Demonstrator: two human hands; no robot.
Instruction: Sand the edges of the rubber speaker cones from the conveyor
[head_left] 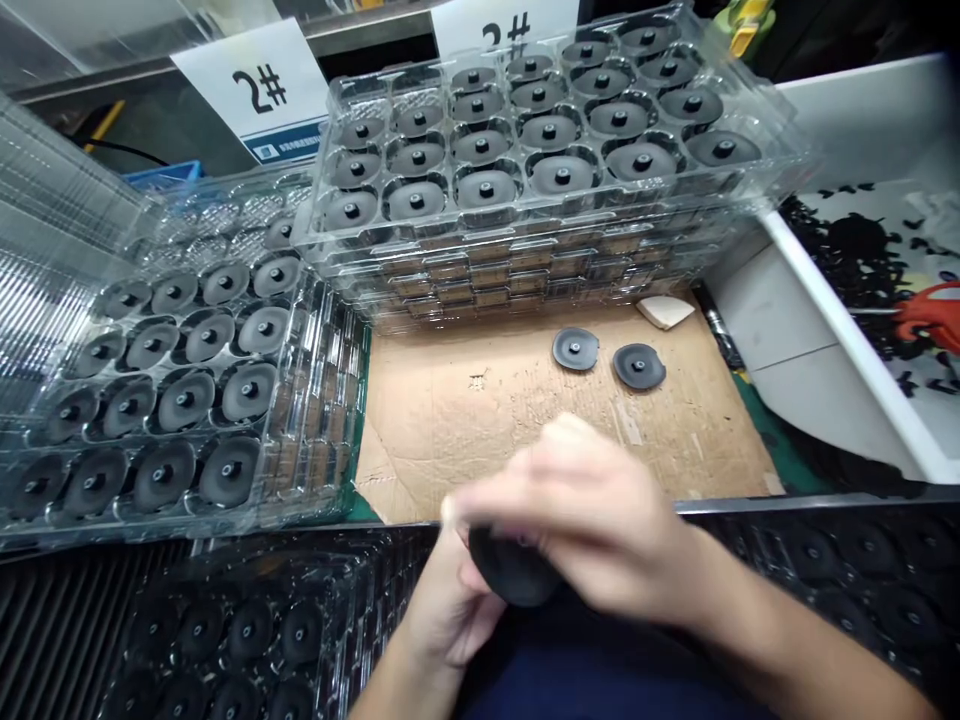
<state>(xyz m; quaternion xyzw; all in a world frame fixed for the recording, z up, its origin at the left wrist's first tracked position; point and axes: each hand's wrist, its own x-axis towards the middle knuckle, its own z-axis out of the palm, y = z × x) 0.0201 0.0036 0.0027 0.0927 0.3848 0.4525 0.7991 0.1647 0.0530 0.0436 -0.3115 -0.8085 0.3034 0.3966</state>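
Observation:
Just past the near edge of the work surface, my left hand (457,610) grips a round black plastic disc (514,572) by its side, fingers curled beneath it. Over the top of that disc is my right hand (600,510), blurred by motion, its fingers bent and drawn together. Whatever its fingertips pinch is hidden. Beyond my hands, two loose dark discs with small central hubs lie on the cardboard sheet (435,420): a left disc (575,349) and a right disc (639,367).
Stacked clear trays (480,225) of discs stand at the back; another tray stack (274,400) is at left. A white bin (832,330) at right holds small black parts and an orange-handled tool (930,318). A pale wedge-shaped piece (665,311) lies near the bin.

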